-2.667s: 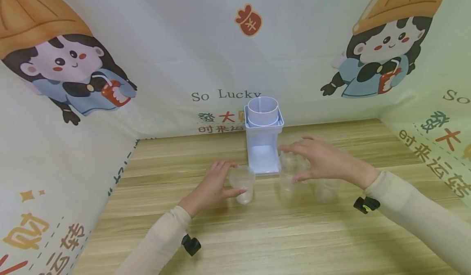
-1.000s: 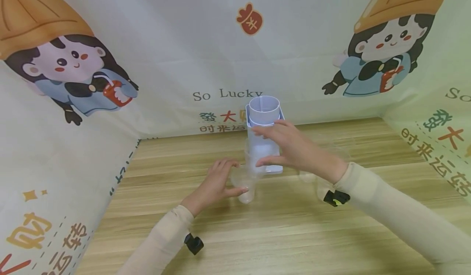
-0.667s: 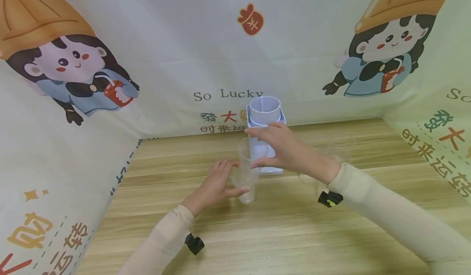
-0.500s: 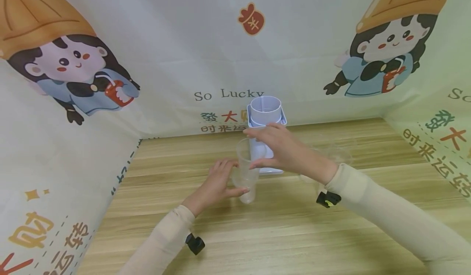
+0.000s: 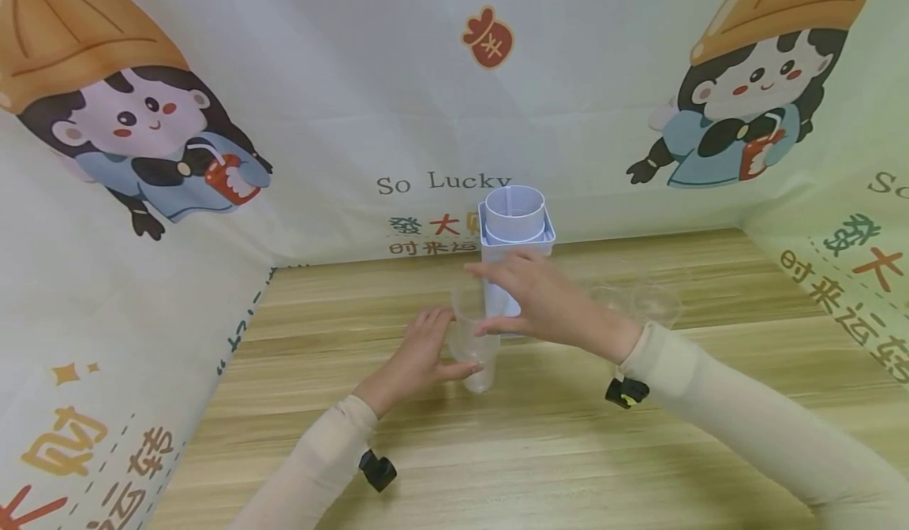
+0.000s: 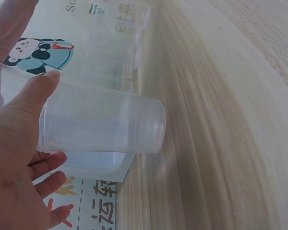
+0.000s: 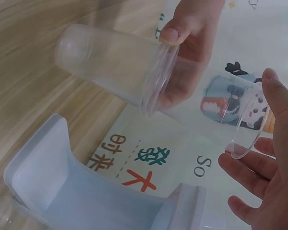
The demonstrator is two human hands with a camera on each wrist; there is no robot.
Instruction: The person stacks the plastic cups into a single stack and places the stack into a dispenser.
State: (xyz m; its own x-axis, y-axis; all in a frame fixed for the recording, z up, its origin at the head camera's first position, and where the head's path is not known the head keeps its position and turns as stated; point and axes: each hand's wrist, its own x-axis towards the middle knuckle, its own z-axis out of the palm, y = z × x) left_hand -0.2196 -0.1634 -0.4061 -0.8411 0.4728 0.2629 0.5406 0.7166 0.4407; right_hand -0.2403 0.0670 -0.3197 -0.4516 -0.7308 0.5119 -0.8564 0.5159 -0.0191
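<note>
A clear plastic cup (image 5: 479, 376) stands upright on the table, and my left hand (image 5: 417, 354) grips it near the rim. Above it, my right hand (image 5: 545, 303) holds a second clear plastic cup (image 7: 221, 93) by its rim, thumb on one side and fingers on the other. The base of that upper cup sits inside the mouth of the lower cup (image 7: 105, 64), as the right wrist view shows. Directly behind the right hand is a pale lavender stand (image 5: 490, 278) bearing a round, open-topped cylinder (image 5: 514, 214).
More clear cups (image 5: 656, 303) stand on the right of the wooden table (image 5: 497, 459), partly behind the right forearm; their outlines are faint. A printed cloth (image 5: 341, 104) rises at the back and along both sides.
My right hand has carried a cup leftward from beside the stand to above the left-hand cup. Lately it has lowered, and the upper cup has sunk into the lower one. My left hand stays put.
</note>
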